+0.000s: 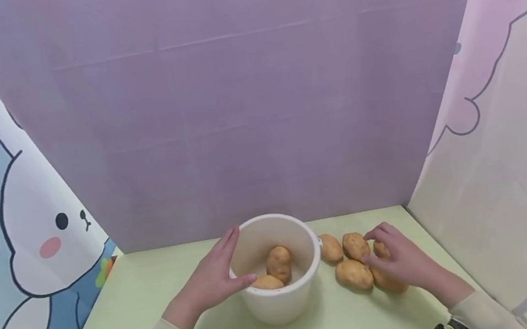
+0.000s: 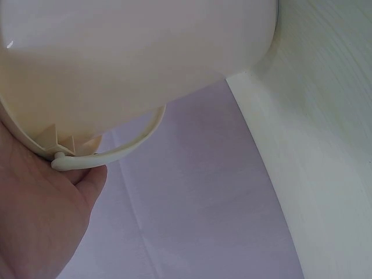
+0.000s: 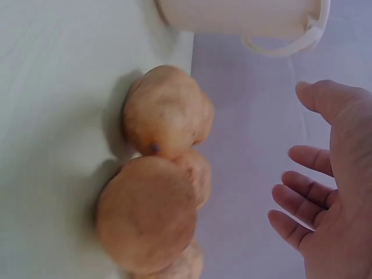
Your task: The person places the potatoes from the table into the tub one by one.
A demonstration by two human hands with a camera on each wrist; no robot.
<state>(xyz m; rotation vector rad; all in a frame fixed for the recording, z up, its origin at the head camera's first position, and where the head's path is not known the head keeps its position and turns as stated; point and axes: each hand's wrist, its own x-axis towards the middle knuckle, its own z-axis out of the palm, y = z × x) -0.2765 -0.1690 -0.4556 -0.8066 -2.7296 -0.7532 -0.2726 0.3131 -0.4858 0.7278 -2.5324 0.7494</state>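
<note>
A white bucket stands upright on the table with two potatoes showing inside. My left hand rests against its left rim, fingers straight along the outside and thumb extended over the near rim. In the left wrist view, the palm lies by the bucket's handle; some fingertips are hidden. To the right of the bucket, several potatoes lie close together. Over the right part of this group hovers my right hand, partly covering it from above. The right wrist view shows its fingers spread and apart from the potatoes.
The pale green table ends at a purple backdrop. Printed panels with cartoon rabbits stand at the left and right. The bucket's handle hangs on the far side.
</note>
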